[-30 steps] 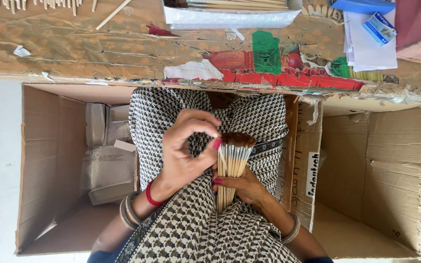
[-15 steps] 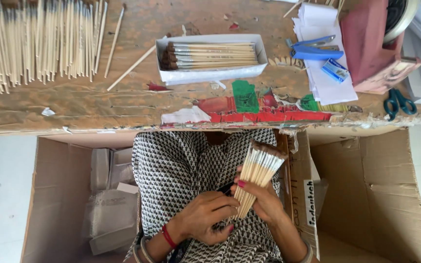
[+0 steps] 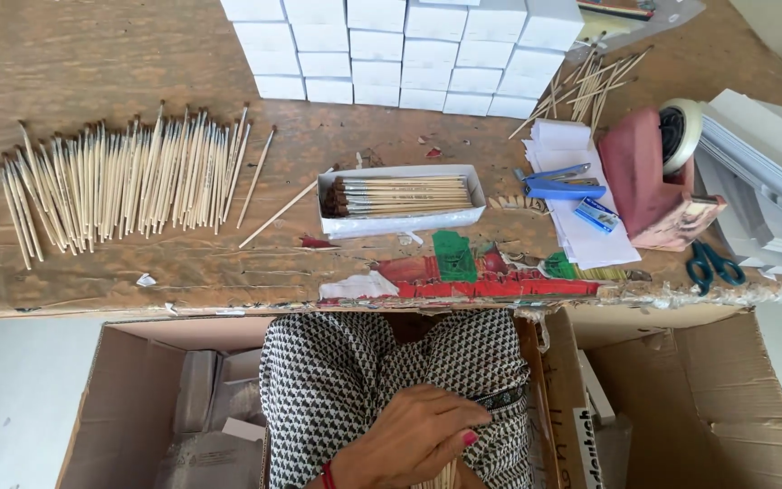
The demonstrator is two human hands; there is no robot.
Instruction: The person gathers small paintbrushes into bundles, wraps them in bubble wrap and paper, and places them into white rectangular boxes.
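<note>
Low in the head view, the left hand (image 3: 414,439) curls loosely over the lap, fingers bent and closed around the top of a bundle of brushes (image 3: 445,474), of which only a few pale handles show at the bottom edge. Whether the right hand also grips the bundle cannot be told; it lies below the picture and out of sight. The lap is covered in black-and-white patterned cloth (image 3: 337,371), with an open carton (image 3: 128,407) to one side and another carton (image 3: 708,398) to the other. Above, on the worn table (image 3: 92,54), a white tray (image 3: 400,201) holds a row of brushes with dark tips all at one end. Further along that edge lies a long spread of loose brushes (image 3: 119,181), and two strays (image 3: 269,195) sit between the spread and the tray. Stacked white boxes (image 3: 391,45) stand at the back. On the far side are a blue stapler (image 3: 554,184) on paper slips, a pink tape dispenser (image 3: 658,172) and green-handled scissors (image 3: 712,264). The grip looks light and sits high on the bundle, so handles could slip out and drop into a carton or onto the floor; with the bundle so low, bristles might also be bent against the cloth.
</note>
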